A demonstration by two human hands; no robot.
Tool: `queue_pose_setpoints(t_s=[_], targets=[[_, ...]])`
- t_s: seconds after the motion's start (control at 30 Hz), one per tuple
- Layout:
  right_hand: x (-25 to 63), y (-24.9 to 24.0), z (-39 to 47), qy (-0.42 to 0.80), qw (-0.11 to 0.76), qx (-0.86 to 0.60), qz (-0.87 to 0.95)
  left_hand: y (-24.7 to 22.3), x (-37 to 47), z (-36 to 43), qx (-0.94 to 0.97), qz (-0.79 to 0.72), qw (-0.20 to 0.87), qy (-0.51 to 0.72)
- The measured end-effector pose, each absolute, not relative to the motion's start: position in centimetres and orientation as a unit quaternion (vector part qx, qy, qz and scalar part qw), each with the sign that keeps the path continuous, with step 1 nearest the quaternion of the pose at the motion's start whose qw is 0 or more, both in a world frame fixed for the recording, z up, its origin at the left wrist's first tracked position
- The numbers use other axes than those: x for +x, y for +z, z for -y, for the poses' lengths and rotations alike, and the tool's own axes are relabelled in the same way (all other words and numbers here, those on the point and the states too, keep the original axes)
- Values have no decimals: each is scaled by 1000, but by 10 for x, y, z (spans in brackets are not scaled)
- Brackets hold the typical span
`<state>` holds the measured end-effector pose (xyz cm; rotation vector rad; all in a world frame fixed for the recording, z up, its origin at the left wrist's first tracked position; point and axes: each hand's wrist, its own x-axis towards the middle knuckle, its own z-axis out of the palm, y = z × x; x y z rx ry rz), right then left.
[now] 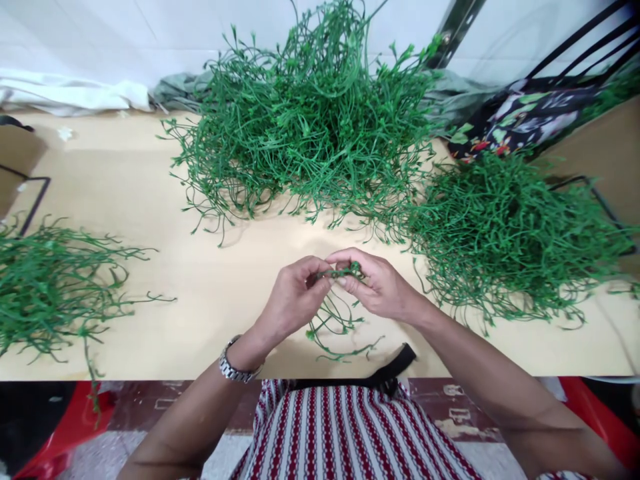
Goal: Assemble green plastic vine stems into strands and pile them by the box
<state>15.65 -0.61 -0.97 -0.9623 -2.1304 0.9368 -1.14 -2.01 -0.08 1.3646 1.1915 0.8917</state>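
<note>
Near the table's front edge, my left hand (299, 293) and my right hand (373, 283) meet, both closed in a pinch on a thin green plastic plant stem (339, 273). Small leafy tips of it show between the fingers of my right hand. Several loose stems (335, 330) hang or lie just below my hands on the wood-coloured tabletop; whether they join the held one I cannot tell. A large heap of green stems (320, 120) rises behind my hands, and a second heap (515, 233) spreads to the right.
Another pile of green stems (45, 287) lies at the left, some hanging over the table edge. Cardboard (17, 163) stands at the far left. A floral cloth (530, 117) lies at the back right. A black strap (395, 367) crosses the front edge of the table (200, 327).
</note>
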Motion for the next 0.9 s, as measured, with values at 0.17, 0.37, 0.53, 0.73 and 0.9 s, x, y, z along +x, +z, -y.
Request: queue_pose_setpoints(t_s=[0.17,0.37,0.53,0.73,0.9], targets=[[152,-14,4,296,331,-312,840,-7,-11,18,509,-471,596,404],[146,-24,9,388,338,-353,782,-7,-5,21,473,-479,590,446],[145,-25,12,475,278,-368,749,-2,-6,22,535,-482,551,423],[146,-15,9,526,225,-371,731,-5,-11,21,567,-440,536,444],[147,-12,7,517,186,-393,738,-12,-8,26,572,-445,486,489]])
